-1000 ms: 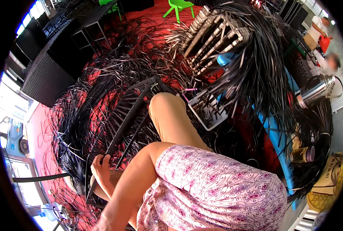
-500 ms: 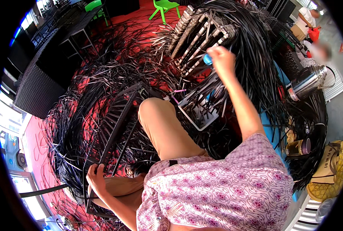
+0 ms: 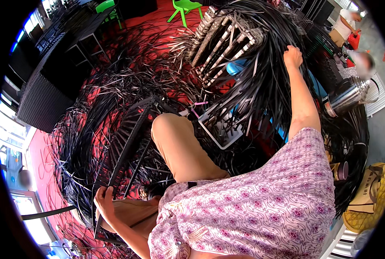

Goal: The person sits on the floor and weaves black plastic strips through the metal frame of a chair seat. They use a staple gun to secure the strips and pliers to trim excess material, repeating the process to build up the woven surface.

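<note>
My left hand (image 3: 104, 202) is closed at the lower end of a black frame (image 3: 122, 165), which leans across my lower leg with strips strung across part of it. Stretched out to the far right, my right hand (image 3: 293, 58) has its fingers closed at a thick bundle of long black flat strips (image 3: 275, 64). The strips hang over a stack of pale wrapped bars (image 3: 216, 49). Beside those bars a blue object (image 3: 237, 67) shows partly under the strips. What lies inside the right fingers is mostly hidden.
Loose strips cover the red floor (image 3: 134, 19). A white tray (image 3: 225, 146) sits by my knee. At right are a metal flask (image 3: 345, 98), a lidded jar (image 3: 341, 171) and a yellow bag (image 3: 370, 193). Two people (image 3: 345, 26) are at the back right; a green chair (image 3: 184, 7) stands far off.
My right hand has moved right from beside the pale bars to the strip bundle, swinging strips rightward and showing more of the blue object. The left hand stays on the frame.
</note>
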Motion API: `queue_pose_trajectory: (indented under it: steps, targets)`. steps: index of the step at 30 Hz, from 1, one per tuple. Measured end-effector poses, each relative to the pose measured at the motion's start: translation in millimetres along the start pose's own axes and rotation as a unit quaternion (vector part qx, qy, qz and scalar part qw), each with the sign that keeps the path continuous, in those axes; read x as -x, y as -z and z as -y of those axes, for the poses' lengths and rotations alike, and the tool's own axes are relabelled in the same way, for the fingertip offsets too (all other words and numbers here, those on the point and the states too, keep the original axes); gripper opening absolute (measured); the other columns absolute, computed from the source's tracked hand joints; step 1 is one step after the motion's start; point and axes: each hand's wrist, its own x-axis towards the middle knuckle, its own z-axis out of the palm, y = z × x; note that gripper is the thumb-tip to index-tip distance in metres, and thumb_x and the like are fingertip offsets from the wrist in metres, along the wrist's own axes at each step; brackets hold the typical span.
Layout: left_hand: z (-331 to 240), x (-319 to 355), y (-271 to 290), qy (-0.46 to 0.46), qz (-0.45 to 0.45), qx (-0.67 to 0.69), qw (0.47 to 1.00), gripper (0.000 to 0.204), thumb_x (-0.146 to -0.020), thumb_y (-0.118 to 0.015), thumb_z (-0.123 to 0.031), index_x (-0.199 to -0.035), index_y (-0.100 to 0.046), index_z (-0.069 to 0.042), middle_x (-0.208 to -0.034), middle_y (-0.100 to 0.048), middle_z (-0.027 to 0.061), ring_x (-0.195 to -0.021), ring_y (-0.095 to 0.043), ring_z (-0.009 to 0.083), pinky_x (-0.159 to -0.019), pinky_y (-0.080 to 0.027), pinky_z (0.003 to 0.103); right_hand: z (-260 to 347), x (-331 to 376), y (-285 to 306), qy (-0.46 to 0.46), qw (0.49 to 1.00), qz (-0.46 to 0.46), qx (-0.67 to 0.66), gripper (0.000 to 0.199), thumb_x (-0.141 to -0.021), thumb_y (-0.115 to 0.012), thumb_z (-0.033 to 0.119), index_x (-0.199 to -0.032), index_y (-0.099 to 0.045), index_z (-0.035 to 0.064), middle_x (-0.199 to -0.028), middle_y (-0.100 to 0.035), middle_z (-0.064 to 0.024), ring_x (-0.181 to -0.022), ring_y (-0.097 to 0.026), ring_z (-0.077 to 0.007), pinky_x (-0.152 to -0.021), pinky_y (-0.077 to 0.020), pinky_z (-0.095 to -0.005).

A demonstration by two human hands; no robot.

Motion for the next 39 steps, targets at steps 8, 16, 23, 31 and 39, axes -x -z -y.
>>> queue_pose_trajectory:
  steps: [8, 16, 23, 31, 39]
  targets:
    - [0.9, -1.1, -1.0, 0.011, 0.001, 0.011, 1.000, 0.029, -0.084, -0.071, -0.020, -0.070, -0.057, 0.001, -0.058, -0.046, 0.0035, -0.053, -0.044, 0.0099, -0.051, -0.036, 0.030, -16.3, -3.2, 5.7, 0.001, 0.999, -0.038, -0.005, 0.018, -0.093, -0.064, 0.026, -0.106, -0.074, 0.0171, -0.103, -0.074, -0.0108, -0.100, -0.069, -0.0339, -0.085, -0.0549, -0.0477]
    - [4.3, 0.5, -0.6, -0.031, -0.019, -0.012, 0.999, 0.026, -0.083, -0.072, -0.020, -0.076, -0.060, 0.002, -0.059, -0.049, 0.0089, -0.052, -0.045, 0.0155, -0.053, -0.036, 0.034, -26.5, -14.8, 43.3, 0.015, 0.988, -0.027, -0.152, 0.027, -0.090, -0.070, 0.033, -0.107, -0.076, 0.0133, -0.102, -0.075, -0.0138, -0.095, -0.070, -0.0352, -0.083, -0.0541, -0.0449]
    - [8.8, 2.5, 1.1, -0.038, -0.025, -0.031, 0.999, 0.028, -0.083, -0.073, -0.024, -0.078, -0.063, 0.001, -0.060, -0.054, 0.0098, -0.052, -0.050, 0.0195, -0.054, -0.038, 0.037, -28.5, -27.0, 53.0, -0.135, 0.866, 0.200, -0.438, 0.013, -0.086, -0.075, 0.016, -0.091, -0.074, 0.0043, -0.078, -0.069, 0.0005, -0.063, -0.060, -0.0076, -0.050, -0.0444, -0.0235]
    - [-4.9, 4.5, 2.8, -0.035, -0.027, -0.056, 0.997, 0.028, -0.082, -0.072, -0.026, -0.080, -0.065, 0.001, -0.067, -0.060, 0.0144, -0.061, -0.058, 0.0288, -0.061, -0.043, 0.040, -45.7, -60.3, 56.5, -0.229, 0.568, 0.489, -0.621, 0.016, -0.098, -0.066, 0.020, -0.107, -0.067, 0.0075, -0.086, -0.068, 0.0010, -0.065, -0.062, -0.0058, -0.047, -0.0425, -0.0185]
    - [-15.5, 10.9, 11.5, 0.012, -0.001, -0.102, 0.995, 0.032, -0.080, -0.072, -0.039, -0.085, -0.070, -0.007, -0.079, -0.067, 0.0119, -0.077, -0.065, 0.0330, -0.068, -0.048, 0.041, 94.3, -187.8, 31.8, -0.336, 0.292, 0.295, -0.845, 0.029, -0.102, -0.042, 0.017, -0.092, -0.064, 0.0004, -0.067, -0.058, -0.0066, -0.051, -0.055, -0.0147, -0.039, -0.0467, -0.0250]
